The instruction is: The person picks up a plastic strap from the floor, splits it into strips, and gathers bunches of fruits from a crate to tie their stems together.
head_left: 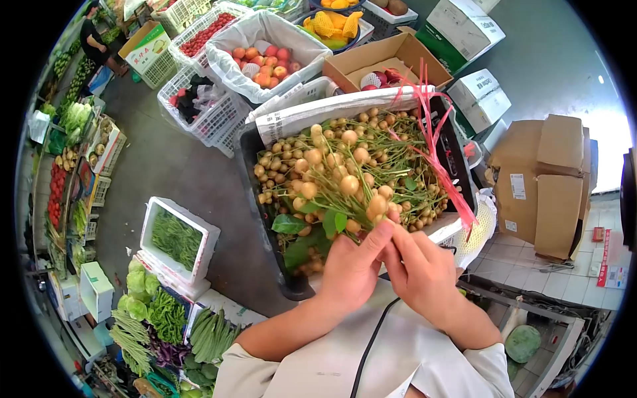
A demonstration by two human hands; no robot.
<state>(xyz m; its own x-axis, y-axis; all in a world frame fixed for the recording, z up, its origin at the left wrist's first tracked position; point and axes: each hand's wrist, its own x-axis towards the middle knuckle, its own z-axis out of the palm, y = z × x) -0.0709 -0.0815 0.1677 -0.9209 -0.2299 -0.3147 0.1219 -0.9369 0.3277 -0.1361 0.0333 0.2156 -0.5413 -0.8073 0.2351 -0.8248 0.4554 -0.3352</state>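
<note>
The left hand (352,265) was closed on the lower end of a bunch of round, tan-yellow fruit on green stems (349,184). The right hand (424,268) was closed in a pinch at the same end, its fingertips meeting the left thumb; the exact stems between them were hidden. The bunch stood above a black plastic crate (292,288) filled with loose stems of similar fruit (272,162).

The step in hand appeared to be gathering and steadying the stems. Good practice called for the following: load carried on the stems, with light pressure on the skins; cut ends brought level; the left hand held steady while the right adjusted; broad green leaves (288,224) kept out of the pinch. Strands of pink plastic twine (456,199) lay over the crate's right side and were best kept clear of the stems, as they could snag.

Markings: a white sheet (272,126) at the crate's far edge bore dark printed characters, too small to read. A brown cardboard box (557,156) carried white labels, also illegible. A green-and-white carton (147,48) showed red characters, not reliably readable. No brand could be confirmed.
</note>
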